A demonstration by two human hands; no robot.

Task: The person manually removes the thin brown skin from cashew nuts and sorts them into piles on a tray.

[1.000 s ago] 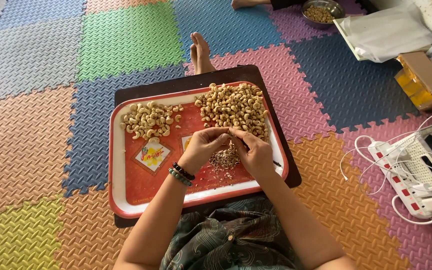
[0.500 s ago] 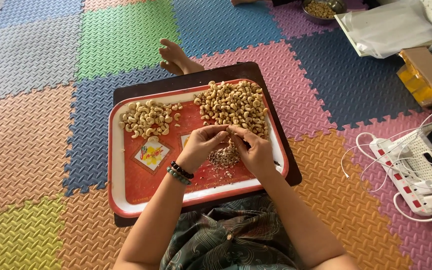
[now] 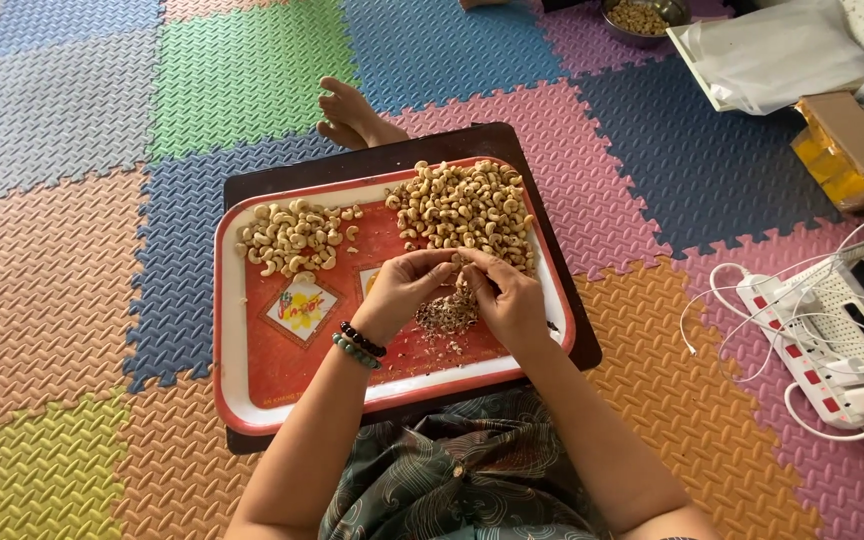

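A red tray with a white rim (image 3: pixel 242 400) rests on a dark board over my lap. At its back right lies a large heap of cashews with skins (image 3: pixel 467 205); a smaller heap of pale peeled cashews (image 3: pixel 294 238) lies at the back left. My left hand (image 3: pixel 402 290) and my right hand (image 3: pixel 507 300) meet fingertip to fingertip over the tray's middle, pinching one cashew (image 3: pixel 457 262) between them. My right hand also seems to hold a small dark tool. Below my fingers sits a pile of brown skin flakes (image 3: pixel 444 315).
Coloured foam floor tiles surround the board. A foot (image 3: pixel 350 115) lies beyond the tray. At the right are white power strips with cables (image 3: pixel 812 330), a cardboard box (image 3: pixel 852 140) and a white bag (image 3: pixel 772 55). A metal bowl of nuts (image 3: pixel 642 18) stands at the top.
The foot beyond the tray has turned from pointing away to lying sideways toward the left. My hands stay together over the skin pile, shifted only slightly.
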